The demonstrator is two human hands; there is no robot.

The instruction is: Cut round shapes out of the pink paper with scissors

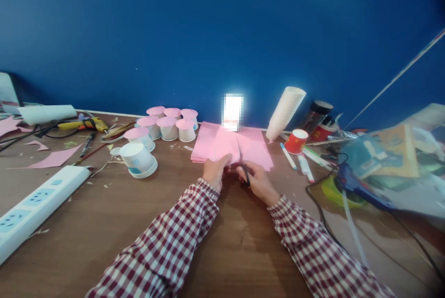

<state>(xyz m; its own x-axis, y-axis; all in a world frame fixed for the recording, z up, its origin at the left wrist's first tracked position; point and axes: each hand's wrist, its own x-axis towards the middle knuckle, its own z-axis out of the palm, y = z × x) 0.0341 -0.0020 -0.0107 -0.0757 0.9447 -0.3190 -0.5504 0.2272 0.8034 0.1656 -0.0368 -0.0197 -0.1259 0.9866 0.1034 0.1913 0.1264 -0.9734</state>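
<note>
In the middle of the table, my left hand (214,171) pinches a piece of pink paper (222,146) by its near edge. My right hand (260,182) is closed on a pair of scissors (245,173) with dark handles. Their blades point away from me, at the right side of the held paper. Whether the blades touch the paper I cannot tell. Beneath and behind lies a stack of pink sheets (203,142). Several white paper cups with pink paper tops (167,127) stand left of the stack. Nearer to me is a white cup (135,156) without a pink top.
At left lie a white power strip (41,205), a yellow glue gun (83,125) and pink scraps (55,156). On the right are a leaning stack of white cups (285,111), a red cup (296,141), markers (306,169) and a blue glue gun (361,191) with cords.
</note>
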